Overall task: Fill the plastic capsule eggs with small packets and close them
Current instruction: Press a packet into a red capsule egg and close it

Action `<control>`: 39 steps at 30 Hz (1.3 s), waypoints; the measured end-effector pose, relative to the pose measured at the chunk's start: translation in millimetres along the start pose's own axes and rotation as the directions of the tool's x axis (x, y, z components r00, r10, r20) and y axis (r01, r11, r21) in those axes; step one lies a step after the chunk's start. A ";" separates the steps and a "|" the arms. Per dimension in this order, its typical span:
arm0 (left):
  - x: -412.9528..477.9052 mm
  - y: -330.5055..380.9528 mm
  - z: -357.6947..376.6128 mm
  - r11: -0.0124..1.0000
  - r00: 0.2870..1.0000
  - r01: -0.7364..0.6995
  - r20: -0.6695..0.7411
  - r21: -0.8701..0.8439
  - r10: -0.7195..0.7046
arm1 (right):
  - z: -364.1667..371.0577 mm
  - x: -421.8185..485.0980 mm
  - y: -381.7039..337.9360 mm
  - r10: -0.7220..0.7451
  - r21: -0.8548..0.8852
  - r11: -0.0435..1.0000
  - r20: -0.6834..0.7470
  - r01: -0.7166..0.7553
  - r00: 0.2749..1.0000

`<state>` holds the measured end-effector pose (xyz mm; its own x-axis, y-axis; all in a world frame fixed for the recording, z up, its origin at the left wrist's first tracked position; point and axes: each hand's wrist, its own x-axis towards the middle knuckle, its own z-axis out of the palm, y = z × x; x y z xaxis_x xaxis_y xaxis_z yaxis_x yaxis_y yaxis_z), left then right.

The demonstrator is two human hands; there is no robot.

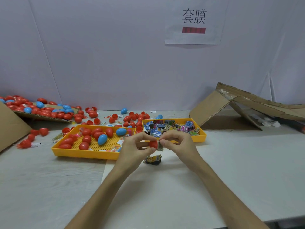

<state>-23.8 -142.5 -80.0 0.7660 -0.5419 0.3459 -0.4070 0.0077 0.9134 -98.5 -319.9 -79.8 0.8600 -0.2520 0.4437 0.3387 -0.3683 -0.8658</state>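
Holds a red capsule egg [153,143] in the left hand [133,146], above the worktop [231,171] and just nearer than the two yellow trays. Left fingers [145,138] and thumb curled round it; cannot tell whether it is whole or one half. Pinches a small printed packet [159,146] in the right hand [178,142], thumb and forefinger pressed together on it, remaining right fingers [173,138] loosely curled. Packet touching the right side of the red capsule egg; cannot tell how far in it sits.

Directly below the hands, on the worktop: a crumpled packet [152,159], yellow and dark, apart from both trays.

Left of the hands: the left tray [85,153], yellow with a studded floor, holding closed red eggs [84,145], two blue eggs [102,139] and some small wrappers. Right and slightly farther: the right tray [202,135], also yellow, heaped with printed packets [165,128].

Far left: a flat cardboard sheet [49,119] piled with loose eggs [46,111], mostly red, a few blue, with more eggs, open red halves and stray wrappers scattered on the worktop between it and the trays.

Far right: a folded cardboard box [214,108], collapsed into a tent shape against the white wall.

On the wall, upper right: a paper sign [193,22] with two large black characters and a red bar beneath.
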 end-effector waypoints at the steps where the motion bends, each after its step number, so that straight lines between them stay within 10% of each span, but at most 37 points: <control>1: -0.2 0.1 0.0 1.000 1.000 -0.009 -0.004 0.027 0.010 | -0.1 -0.2 0.1 -0.002 -0.006 1.000 0.000 0.002 1.000; 39: -1.6 -0.7 0.1 0.981 0.994 -0.107 0.001 0.160 0.108 | 5.8 -0.9 0.7 0.028 0.048 0.998 0.012 -0.028 1.000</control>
<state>-24.8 -141.7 -81.1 0.7171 -0.5388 0.4421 -0.5607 -0.0693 0.8251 -96.8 -314.7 -82.2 0.8738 -0.2512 0.4165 0.3320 -0.3177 -0.8882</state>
